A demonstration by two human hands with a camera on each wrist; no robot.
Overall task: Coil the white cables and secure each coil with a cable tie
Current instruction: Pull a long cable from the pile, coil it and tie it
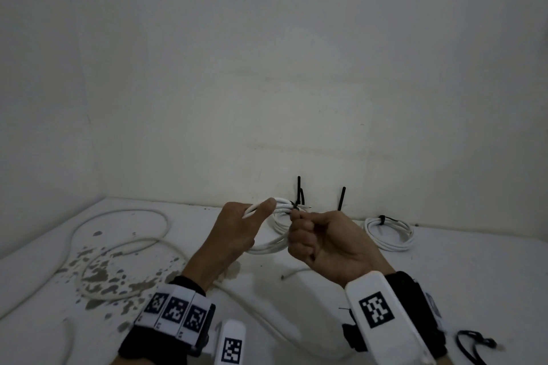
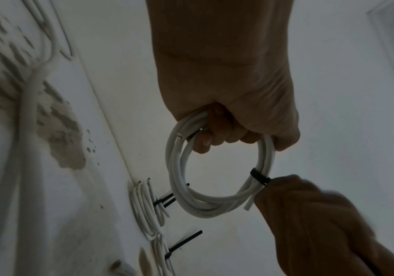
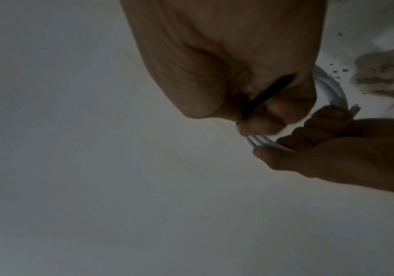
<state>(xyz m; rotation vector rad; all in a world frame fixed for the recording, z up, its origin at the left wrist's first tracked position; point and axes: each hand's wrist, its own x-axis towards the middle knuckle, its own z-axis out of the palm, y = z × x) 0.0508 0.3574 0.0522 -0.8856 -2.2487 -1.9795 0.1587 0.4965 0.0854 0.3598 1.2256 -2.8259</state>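
Head view: left hand point(image 1: 234, 234) grips white coil point(image 2: 215, 203); right hand point(image 1: 326, 243) pinches its black cable tie point(image 2: 260, 177).

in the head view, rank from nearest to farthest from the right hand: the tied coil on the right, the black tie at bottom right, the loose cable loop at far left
From the right hand:
1. Tied coil, just right of the hand, near the wall.
2. Black tie, lower right corner, near the table's front.
3. Loose cable loop, far left, past the left hand.
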